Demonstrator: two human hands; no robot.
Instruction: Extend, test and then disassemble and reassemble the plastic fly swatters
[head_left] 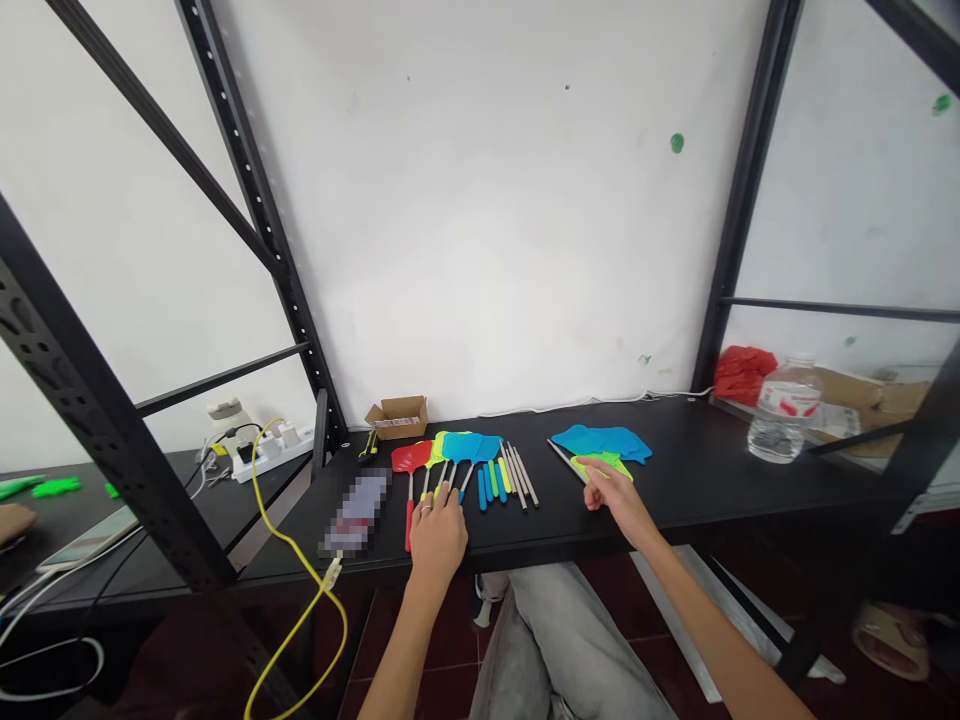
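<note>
My left hand (439, 532) lies with its fingers spread over the lower rods and handles of several fly swatters. Their heads are red (412, 457), yellow-green and blue (471, 447), with a red handle (409, 525) left of my fingers. My right hand (609, 495) has its index finger stretched out over a yellow-green swatter head (613, 463), the other fingers curled. Beside those fingers a thin metal rod (564, 458) slants; whether they touch it is unclear. Behind lie loose blue swatter heads (600, 441). Between my hands are loose blue and yellow-green handles (493, 481) and metal rods (520, 475).
A phone-like blurred object (356, 513) with a yellow cable (296, 550) lies left. Behind are a small cardboard box (399, 417) and a yellow-black cutter (368, 447). A water bottle (784, 412) stands right. Black rack posts (750, 200) frame the black shelf (675, 500).
</note>
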